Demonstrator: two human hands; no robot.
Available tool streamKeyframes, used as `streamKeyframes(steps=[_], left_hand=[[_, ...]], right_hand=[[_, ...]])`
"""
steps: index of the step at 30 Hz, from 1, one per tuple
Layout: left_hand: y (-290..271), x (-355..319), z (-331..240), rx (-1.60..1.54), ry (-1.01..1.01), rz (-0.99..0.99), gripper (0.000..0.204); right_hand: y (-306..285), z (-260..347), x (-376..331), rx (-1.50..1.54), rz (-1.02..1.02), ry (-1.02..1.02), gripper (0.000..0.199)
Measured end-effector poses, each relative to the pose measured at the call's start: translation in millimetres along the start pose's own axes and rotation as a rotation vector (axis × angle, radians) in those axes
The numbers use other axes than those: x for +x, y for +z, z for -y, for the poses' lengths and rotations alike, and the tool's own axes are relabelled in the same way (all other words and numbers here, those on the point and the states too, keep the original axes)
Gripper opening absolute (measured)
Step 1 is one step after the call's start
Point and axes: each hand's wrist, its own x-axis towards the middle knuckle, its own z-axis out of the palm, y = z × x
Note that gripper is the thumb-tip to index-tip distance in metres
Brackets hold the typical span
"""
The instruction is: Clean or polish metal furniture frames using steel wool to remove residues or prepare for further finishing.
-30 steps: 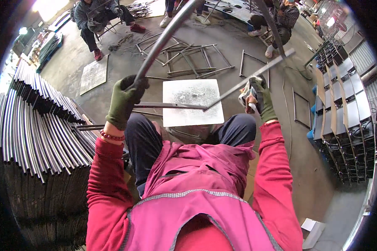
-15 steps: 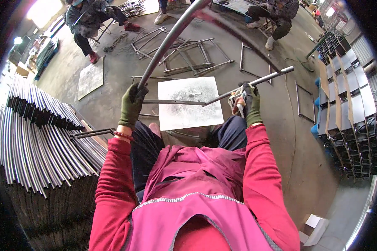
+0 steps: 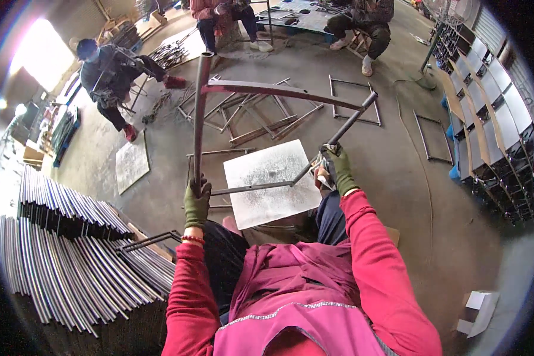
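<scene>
Bent metal tube frame (image 3: 267, 89) held up at centre frame, above a grey, scuffed metal plate (image 3: 271, 181) that lies flat just ahead of the person's knees. Frame has an upright leg on the left, a curved top bar running right, a slanted leg coming down to the right, and a thinner cross rod low down between the two hands.

Left hand (image 3: 196, 204), olive glove, at centre left: fingers wrapped tight round the lower end of the upright leg. Beaded bracelet (image 3: 191, 240) at the wrist, red sleeve below.

Right hand (image 3: 337, 172), olive glove, right of centre: fingers closed round the lower part of the slanted leg, where the cross rod meets it. Something pale shows under the palm; cannot tell what.

Lower left of frame: a big stack of curved grey tubes (image 3: 65, 255), tightly ranked. Upper centre floor: loose welded frames (image 3: 261, 118) lying flat. A second grey plate (image 3: 130, 167) on the floor at left. Right edge: row of stacked panels (image 3: 492, 118). Lower right: small white box (image 3: 477, 308).

Top of frame: three other people seated at work, one at upper left (image 3: 110, 74), two along the top edge.
</scene>
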Motion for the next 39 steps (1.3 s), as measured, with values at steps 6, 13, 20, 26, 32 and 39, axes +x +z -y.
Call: streamKeyframes(steps=[6, 13, 20, 26, 32, 39], left_hand=[[-2.9, -2.3, 7.6, -0.188, -0.29, -0.102, 0.022], [3.4, -5.7, 7.0, -0.361, -0.027, -0.139, 0.018], [-3.0, -7.3, 20.3, -0.353, -0.061, -0.158, 0.024], [-3.5, -9.3, 21.5, -0.191, -0.056, -0.14, 0.022], [-1.0, -10.6, 18.4, -0.205, -0.089, -0.13, 0.021], [-1.3, -11.7, 18.4, -0.27, -0.101, -0.136, 0.017]], right_hand=[[15.8, 9.3, -13.9, -0.356, 0.136, 0.141, 0.032], [8.4, 9.6, -10.3, 0.115, 0.217, 0.216, 0.026], [16.3, 20.5, -19.9, -0.229, 0.14, -0.002, 0.024], [11.5, 22.4, -20.7, -0.279, 0.099, -0.045, 0.021], [8.9, 12.9, -13.0, -0.422, 0.076, -0.062, 0.024], [18.2, 42.8, -27.2, -0.448, 0.018, -0.064, 0.026]])
